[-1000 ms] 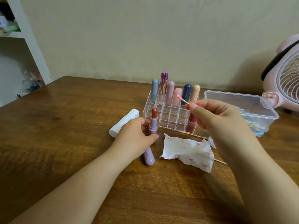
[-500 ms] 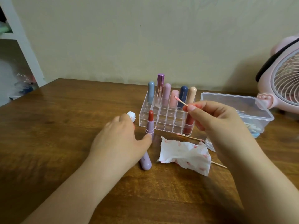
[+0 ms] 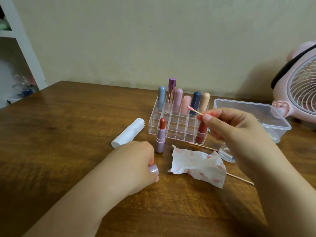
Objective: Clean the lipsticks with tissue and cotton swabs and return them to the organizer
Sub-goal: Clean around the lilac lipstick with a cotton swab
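An uncapped lilac lipstick [image 3: 160,138] with a red bullet stands upright by itself on the wooden table [image 3: 71,127], just in front of the clear organizer [image 3: 172,130]. My left hand [image 3: 135,166] is nearer to me and grips the lilac lipstick cap [image 3: 153,170]. My right hand [image 3: 234,129] pinches a cotton swab [image 3: 195,111] whose tip is stained pink, held in front of the organizer. Several capped lipsticks [image 3: 177,100] stand in the organizer's back row, and an open red one [image 3: 202,131] sits in its front right corner. A stained tissue [image 3: 196,165] lies crumpled between my hands.
A white tissue roll [image 3: 128,135] lies left of the organizer. Used swabs [image 3: 203,147] lie by the tissue. A clear plastic box [image 3: 253,108] and a pink fan [image 3: 301,86] stand at the right. A white shelf [image 3: 22,41] is at the far left.
My left hand let go of the lilac lipstick, which now stands alone, drew back toward me and took hold of the cap lying on the table. My right hand kept the swab raised.
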